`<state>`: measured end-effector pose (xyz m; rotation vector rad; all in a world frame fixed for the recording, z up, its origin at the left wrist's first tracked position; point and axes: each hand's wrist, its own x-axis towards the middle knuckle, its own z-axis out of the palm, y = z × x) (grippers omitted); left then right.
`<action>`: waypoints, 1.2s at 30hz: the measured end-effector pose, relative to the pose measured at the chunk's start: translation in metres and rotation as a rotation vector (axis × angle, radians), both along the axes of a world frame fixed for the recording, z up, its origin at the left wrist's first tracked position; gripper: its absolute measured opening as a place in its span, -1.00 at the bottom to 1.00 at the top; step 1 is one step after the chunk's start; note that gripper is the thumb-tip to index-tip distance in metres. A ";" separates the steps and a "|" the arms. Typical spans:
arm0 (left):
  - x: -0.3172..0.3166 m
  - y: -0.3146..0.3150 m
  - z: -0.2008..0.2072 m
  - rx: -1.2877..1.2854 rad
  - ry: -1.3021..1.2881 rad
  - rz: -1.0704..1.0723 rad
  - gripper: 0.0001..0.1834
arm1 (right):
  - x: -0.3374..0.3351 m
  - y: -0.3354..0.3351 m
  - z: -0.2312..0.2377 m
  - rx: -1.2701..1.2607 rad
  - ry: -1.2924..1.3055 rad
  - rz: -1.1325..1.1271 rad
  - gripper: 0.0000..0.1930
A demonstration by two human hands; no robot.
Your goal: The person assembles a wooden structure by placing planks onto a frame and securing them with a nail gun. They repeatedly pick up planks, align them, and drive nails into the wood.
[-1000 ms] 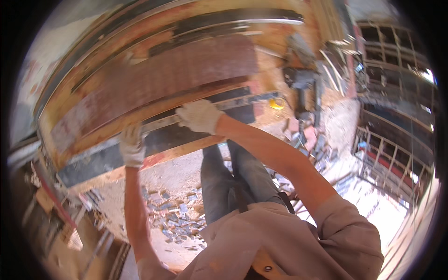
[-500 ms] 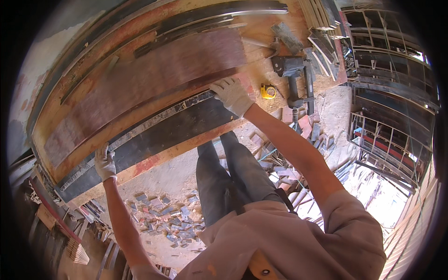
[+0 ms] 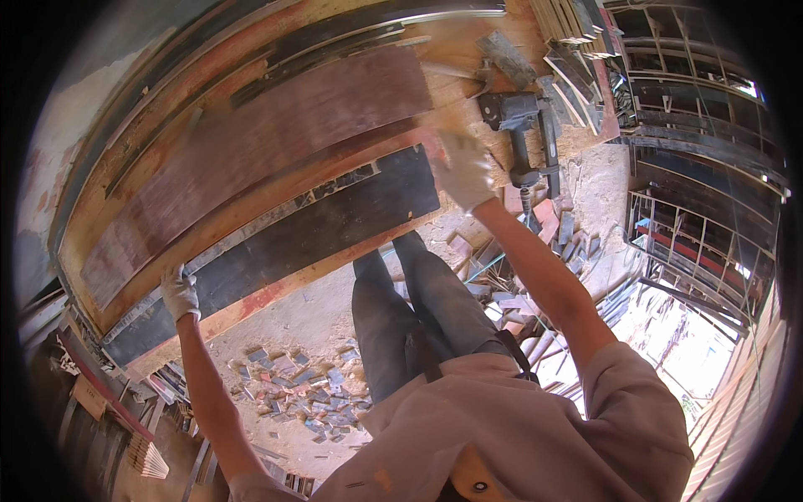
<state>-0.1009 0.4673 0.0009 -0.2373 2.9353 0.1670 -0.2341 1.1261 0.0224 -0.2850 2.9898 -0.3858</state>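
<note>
A long black-faced plywood board point(image 3: 318, 222) lies along the near edge of the workbench. My left hand point(image 3: 180, 293), in a pale work glove, holds it near its left end, with the fingers at its far edge. My right hand point(image 3: 467, 171), gloved the same way, is just past the board's right end and apart from it. Motion smears its fingers, so I cannot tell whether they are closed. A wide reddish-brown sheet point(image 3: 284, 138) lies just beyond the board. A black power tool point(image 3: 519, 134), seemingly a drill, rests to the right of my right hand.
Dark strips point(image 3: 335, 50) lie along the far side of the bench. A hammer point(image 3: 468, 75), a short grey offcut point(image 3: 508, 58) and stacked slats point(image 3: 565, 21) sit at the far right. Scattered offcuts point(image 3: 309, 381) cover the floor below. Metal racks point(image 3: 703, 226) stand to the right.
My right hand has let go of the board's right end and moved right, over where a yellow tape measure lay; the tape no longer shows. My left hand stays on the board.
</note>
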 end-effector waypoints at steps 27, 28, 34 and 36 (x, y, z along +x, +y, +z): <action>-0.030 0.469 0.101 1.601 -0.791 0.487 -0.78 | 0.021 0.007 0.130 -0.377 -0.880 0.491 -0.25; -0.030 0.469 0.097 1.662 -0.783 0.491 -0.81 | 0.016 0.007 0.133 -0.371 -0.937 0.483 -0.20; -0.042 0.461 0.101 1.840 -0.657 0.673 -0.89 | -0.015 0.023 0.146 -0.172 -1.180 0.361 -0.10; -0.052 0.423 0.102 1.900 -0.498 0.681 -0.89 | -0.012 0.065 0.118 -0.092 -1.149 0.321 -0.26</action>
